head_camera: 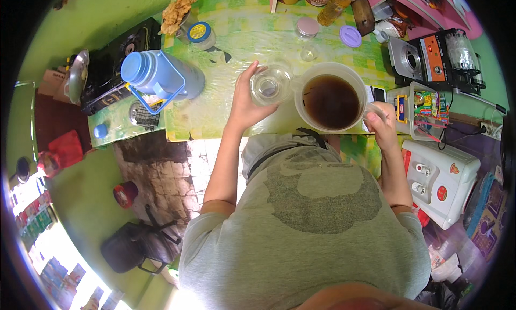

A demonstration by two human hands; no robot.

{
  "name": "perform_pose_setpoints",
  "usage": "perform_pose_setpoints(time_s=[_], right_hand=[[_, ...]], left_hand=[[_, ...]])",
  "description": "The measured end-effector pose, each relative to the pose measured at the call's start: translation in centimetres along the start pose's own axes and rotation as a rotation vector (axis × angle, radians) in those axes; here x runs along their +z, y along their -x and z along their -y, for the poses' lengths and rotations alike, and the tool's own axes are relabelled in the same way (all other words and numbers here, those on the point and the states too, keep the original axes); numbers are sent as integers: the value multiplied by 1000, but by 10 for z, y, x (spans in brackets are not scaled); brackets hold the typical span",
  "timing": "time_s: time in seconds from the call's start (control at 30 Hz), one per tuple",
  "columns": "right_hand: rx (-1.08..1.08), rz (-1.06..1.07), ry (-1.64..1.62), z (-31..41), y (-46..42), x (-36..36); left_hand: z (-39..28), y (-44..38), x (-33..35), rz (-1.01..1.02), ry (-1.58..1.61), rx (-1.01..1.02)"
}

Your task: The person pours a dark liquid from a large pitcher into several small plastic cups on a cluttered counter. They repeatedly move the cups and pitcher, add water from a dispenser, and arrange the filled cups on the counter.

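Observation:
My right hand (381, 124) grips the handle of a translucent plastic pitcher (298, 104) that holds dark brown liquid with a few dark bits at its surface. Left of the pitcher's spout is a clear glass vessel (271, 86), seen from above, with no coloured liquid in it. My left hand (246, 96) is curved around this vessel's left side, fingers along the far side and thumb along the near side. Beyond the pitcher stand a small clear cup (309, 53) and a jar with a pink lid (307, 28). A purple lid (350, 36) lies flat nearby.
On the left stand a blue thermos jug (165, 76), a jar with a blue-rimmed lid (201, 34) and a black gas stove (121, 56). To the right are a plastic bin of sachets (419, 108), an orange-and-black appliance (433, 60) and a white water dispenser (443, 181).

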State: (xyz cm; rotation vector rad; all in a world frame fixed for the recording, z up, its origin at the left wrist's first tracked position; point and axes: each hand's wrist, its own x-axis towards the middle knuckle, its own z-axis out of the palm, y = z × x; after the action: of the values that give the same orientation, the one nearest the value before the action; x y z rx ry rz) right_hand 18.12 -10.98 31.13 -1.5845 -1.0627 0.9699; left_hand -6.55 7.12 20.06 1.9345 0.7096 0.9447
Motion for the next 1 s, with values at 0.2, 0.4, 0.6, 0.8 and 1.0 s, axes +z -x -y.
perform_pose_setpoints(time_s=[0.2, 0.4, 0.6, 0.8, 1.0], right_hand=[[46, 53, 81, 22, -9, 3], [-4, 88, 171, 26, -16, 4], [-15, 84, 253, 27, -20, 8], [33, 77, 229, 36, -23, 10], [17, 130, 352, 36, -25, 5]], left_hand=[[-6, 4, -4, 49, -37, -54], [-9, 7, -4, 72, -24, -51], [-8, 7, -4, 65, -22, -9], [-9, 9, -3, 80, -16, -13], [-8, 11, -2, 86, 32, -31]])
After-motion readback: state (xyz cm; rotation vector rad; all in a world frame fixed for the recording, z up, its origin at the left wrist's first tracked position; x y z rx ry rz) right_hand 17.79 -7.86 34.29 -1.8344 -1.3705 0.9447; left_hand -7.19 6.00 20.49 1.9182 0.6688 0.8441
